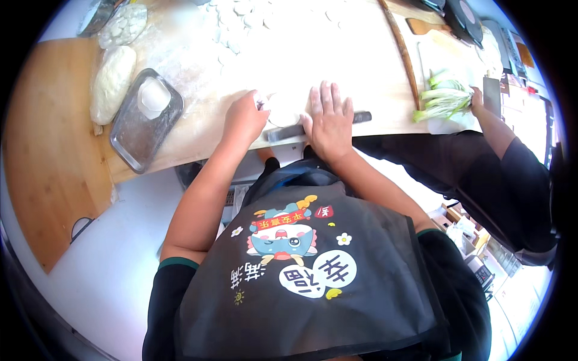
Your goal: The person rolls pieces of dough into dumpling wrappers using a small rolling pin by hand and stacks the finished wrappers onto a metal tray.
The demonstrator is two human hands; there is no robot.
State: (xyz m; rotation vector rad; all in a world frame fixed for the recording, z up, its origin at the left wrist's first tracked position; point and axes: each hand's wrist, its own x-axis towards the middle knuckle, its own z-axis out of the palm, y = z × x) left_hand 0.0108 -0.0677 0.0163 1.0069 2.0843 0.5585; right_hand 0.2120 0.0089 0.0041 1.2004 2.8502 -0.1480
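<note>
My left hand (247,112) is curled at the left edge of a thin round dough wrapper (283,110); whether its fingers pinch the wrapper is hard to tell. Spread flat, my right hand (329,115) lies over a dark rolling pin (289,133), whose ends show on both sides of the palm. The pin is just below the wrapper, near the table's front edge. Farther up the floury tabletop (198,122) are many small dough pieces (232,22), partly washed out by glare. To the left, a metal tray (135,135) holds a stack of round wrappers (153,97).
A large dough lump (113,85) and a bag of dough pieces (123,26) lie at the left. On the right are a long wooden stick (402,49) and a wooden spatula (424,27). A co-worker's hand (477,100) touches chopped leeks or scallions (445,101) beside a cleaver (491,95).
</note>
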